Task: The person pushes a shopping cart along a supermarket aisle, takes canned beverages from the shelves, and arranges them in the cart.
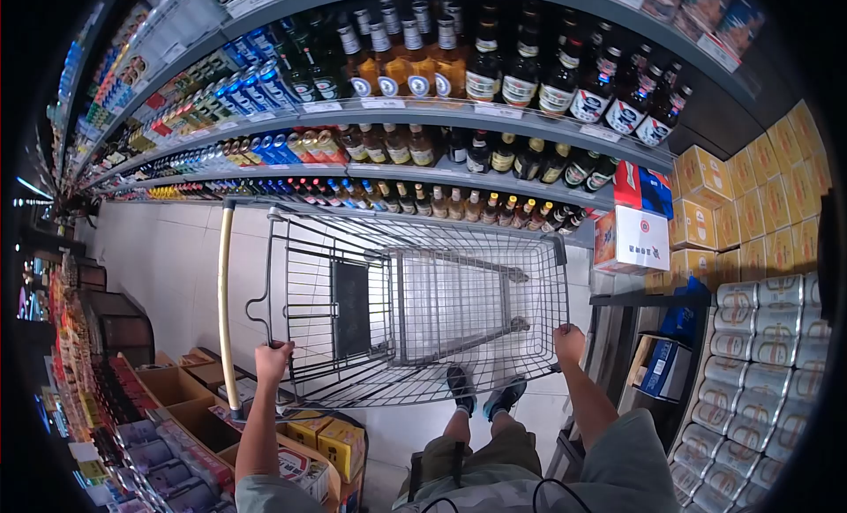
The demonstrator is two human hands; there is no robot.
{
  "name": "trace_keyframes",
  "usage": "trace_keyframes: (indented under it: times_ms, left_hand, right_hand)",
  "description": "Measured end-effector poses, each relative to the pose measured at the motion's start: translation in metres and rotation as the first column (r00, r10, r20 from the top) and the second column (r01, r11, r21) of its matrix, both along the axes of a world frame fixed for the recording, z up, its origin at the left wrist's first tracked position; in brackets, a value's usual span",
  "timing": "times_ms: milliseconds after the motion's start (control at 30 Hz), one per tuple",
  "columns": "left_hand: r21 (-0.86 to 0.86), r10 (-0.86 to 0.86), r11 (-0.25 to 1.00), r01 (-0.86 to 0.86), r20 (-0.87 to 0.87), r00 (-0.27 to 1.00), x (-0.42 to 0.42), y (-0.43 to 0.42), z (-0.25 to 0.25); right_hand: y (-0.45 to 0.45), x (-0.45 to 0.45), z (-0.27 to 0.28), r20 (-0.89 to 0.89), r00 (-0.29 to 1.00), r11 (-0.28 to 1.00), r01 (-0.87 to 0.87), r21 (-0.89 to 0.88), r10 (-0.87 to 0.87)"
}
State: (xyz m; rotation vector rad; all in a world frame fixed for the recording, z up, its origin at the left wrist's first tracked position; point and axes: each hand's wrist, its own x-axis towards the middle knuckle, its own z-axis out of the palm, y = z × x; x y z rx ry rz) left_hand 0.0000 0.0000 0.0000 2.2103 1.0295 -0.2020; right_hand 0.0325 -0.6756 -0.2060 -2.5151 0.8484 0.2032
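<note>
We are reading no certain words or numbers; price tags [498, 111] on the shelf's [551, 125] front edge are looking too small.

cart basket [423, 310]: metal wire, grey | floor [168, 266]: smooth, glossy | boxes [701, 178]: matt cardboard | bottles [413, 63]: shiny glass

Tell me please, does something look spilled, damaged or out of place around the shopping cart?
I see no spill or damage. Unusual: the left hand and right hand grip the shopping cart by its near side, not by the pale handle. The blue-and-white carton on the right looks tilted, but lens distortion may cause that.
</note>
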Motion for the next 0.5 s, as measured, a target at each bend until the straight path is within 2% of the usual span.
trace_keyframes:
  times_ms: [67,100,167,500]
  left_hand:
    - [0.025,0.032,0.999,-0.031,-0.027,0.999,-0.014,-0.007,0.002]
    - [0.001,0.045,0.999,-0.045,-0.034,0.998,-0.015,0.046,0.006]
    - [-0.033,0.161,0.986,-0.161,-0.006,0.987,-0.019,0.061,0.012]
    - [-0.012,0.261,0.965,-0.261,0.018,0.965,-0.069,0.173,0.009]
  right_hand:
    - [-0.003,0.008,-0.002,0.033,0.996,0.996,-0.087,-0.025,0.088]
    - [0.053,0.014,0.006,0.024,0.994,0.994,-0.102,-0.049,0.103]
    - [0.078,0.025,0.0,0.053,0.993,0.994,-0.098,-0.051,0.101]
    - [0.208,0.077,0.005,0.062,0.968,0.97,-0.245,-0.007,0.245]
